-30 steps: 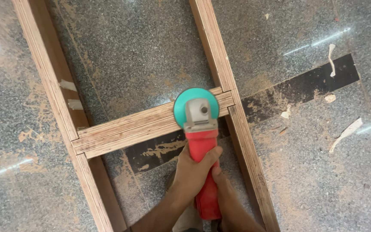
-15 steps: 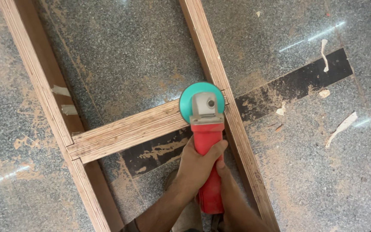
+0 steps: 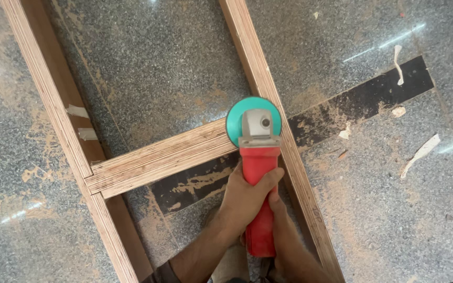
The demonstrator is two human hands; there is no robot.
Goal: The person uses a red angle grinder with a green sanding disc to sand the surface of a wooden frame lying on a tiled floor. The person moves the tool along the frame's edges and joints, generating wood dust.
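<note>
Around my work lies a speckled stone floor point(image 3: 174, 68) with sawdust, a dark stripe point(image 3: 373, 97) across it and some pale wood chips point(image 3: 420, 154) at the right side. The plywood frame point(image 3: 268, 89) lies flat on this floor, and its cross rail point(image 3: 158, 162) meets the long rail just under the tool. My left hand point(image 3: 245, 196) and my right hand point(image 3: 284, 230) are both wrapped tight around the red grinder point(image 3: 258, 183), whose green disc point(image 3: 252, 121) sits on that joint.

Head view, steeply down, close
</note>
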